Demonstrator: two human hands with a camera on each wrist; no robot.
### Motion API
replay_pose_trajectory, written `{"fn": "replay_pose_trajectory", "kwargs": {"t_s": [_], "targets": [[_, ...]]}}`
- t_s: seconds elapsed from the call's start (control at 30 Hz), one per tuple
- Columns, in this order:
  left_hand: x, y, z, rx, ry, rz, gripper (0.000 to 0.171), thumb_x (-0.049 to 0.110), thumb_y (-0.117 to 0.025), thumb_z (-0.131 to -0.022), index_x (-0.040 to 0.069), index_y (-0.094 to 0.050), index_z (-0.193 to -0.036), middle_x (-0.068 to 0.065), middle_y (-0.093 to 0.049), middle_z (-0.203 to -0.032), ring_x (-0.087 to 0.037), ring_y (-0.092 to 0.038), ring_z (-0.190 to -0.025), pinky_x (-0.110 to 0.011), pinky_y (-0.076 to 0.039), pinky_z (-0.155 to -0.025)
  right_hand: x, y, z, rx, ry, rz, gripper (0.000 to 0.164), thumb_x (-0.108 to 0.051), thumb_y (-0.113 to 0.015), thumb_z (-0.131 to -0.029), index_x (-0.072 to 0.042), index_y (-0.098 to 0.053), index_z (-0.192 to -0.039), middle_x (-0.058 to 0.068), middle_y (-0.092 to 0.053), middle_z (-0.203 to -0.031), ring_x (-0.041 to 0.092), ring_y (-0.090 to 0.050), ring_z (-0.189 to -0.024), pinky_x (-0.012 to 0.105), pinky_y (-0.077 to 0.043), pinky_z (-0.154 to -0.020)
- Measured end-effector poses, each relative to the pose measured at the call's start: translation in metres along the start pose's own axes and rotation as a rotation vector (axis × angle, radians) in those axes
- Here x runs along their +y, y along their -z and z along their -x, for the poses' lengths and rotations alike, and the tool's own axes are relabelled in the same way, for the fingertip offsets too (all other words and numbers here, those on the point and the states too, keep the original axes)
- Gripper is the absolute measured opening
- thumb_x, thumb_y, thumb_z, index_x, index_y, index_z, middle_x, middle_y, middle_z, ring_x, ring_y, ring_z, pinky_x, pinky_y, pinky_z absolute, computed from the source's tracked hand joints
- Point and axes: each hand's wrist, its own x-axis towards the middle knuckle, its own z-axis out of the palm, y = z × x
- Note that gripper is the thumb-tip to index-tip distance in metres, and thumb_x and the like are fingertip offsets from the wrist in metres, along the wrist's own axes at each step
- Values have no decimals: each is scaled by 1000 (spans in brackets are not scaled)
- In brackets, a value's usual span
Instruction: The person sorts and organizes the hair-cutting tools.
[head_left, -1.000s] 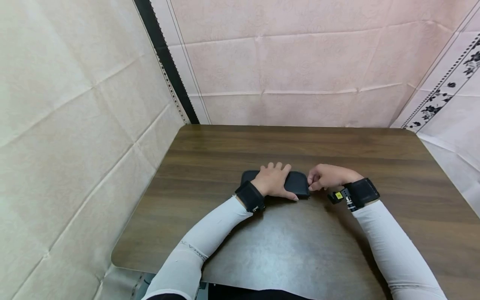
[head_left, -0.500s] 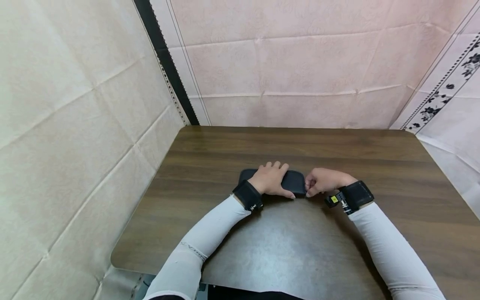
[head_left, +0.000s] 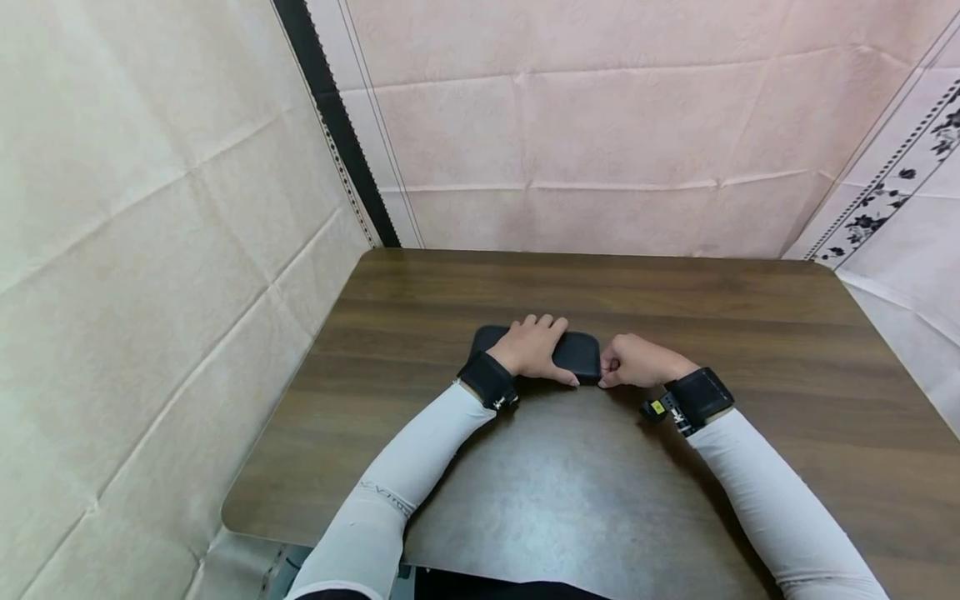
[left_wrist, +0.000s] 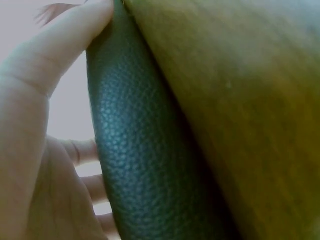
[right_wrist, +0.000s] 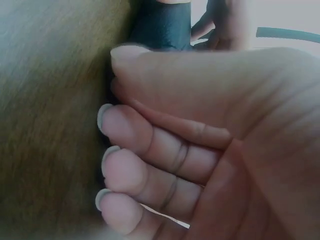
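A black leather case (head_left: 576, 353) with rounded corners and a pebbled surface lies on the wooden table. My left hand (head_left: 528, 346) holds it from above, fingers spread across its top toward the far edge. In the left wrist view, the left thumb (left_wrist: 65, 40) lies along the upper edge of the leather side (left_wrist: 135, 130). At the case's right end, my right hand (head_left: 637, 360) pinches with thumb and index finger. The right wrist view shows the thumb (right_wrist: 165, 70) pressed to the index finger, the other fingers curled below. Whatever sits between those fingertips is hidden.
The brown table (head_left: 675, 292) has rounded corners and extends around both hands. Pale cloth (head_left: 615, 133) hangs behind it and at both sides. Each wrist wears a black band; the right band (head_left: 701, 396) carries a small camera (head_left: 656, 408).
The case and both hands have shifted slightly left and away from the body. The right hand stays at the case's right end, and the left hand keeps its hold.
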Motion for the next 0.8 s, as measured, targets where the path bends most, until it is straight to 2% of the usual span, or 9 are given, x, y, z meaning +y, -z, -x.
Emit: {"fn": "replay_pose_trajectory", "kwargs": {"t_s": [0.53, 0.8], "targets": [[-1, 0, 1, -1, -2, 6, 105, 82, -68, -79, 18, -38, -157, -7, -48, -156, -31, -49, -135, -54, -44, -111, 6, 3, 0, -21, 59, -50, 22, -5, -68, -94, -14, -73, -75, -7, -60, -68, 9, -55, -62, 25, -46, -58], [-1, -1, -1, 2, -3, 9, 105, 82, -68, -79, 18, -38, -157, -7, -48, -156, -31, -50, -134, -54, -44, -110, 13, 2, -1, -27, 96, -152, 23, 0, -67, -90, -13, -76, -73, -1, -65, -70, 10, -55, -61, 25, -48, -58]]}}
